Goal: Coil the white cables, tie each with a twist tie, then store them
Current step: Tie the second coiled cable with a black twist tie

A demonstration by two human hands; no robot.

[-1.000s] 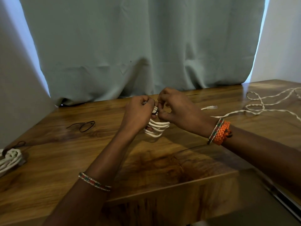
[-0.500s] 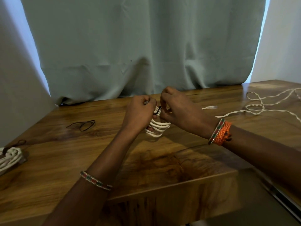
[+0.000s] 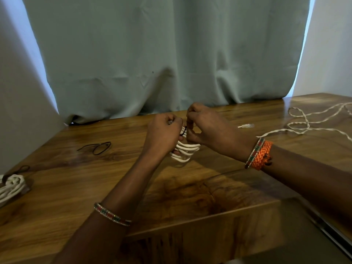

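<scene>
A coiled white cable hangs between my two hands above the middle of the wooden table. My left hand grips the coil's left side with curled fingers. My right hand pinches a dark twist tie at the top of the coil. A loose white cable lies uncoiled at the far right, its plug pointing left. A tied white coil rests at the left edge.
A spare dark twist tie lies on the table to the left of my hands. A grey-green curtain hangs behind the table. The table's front edge drops away at the lower right.
My right hand has lifted slightly and its fingers have shifted on the twist tie. The coil and my left hand stay in nearly the same place.
</scene>
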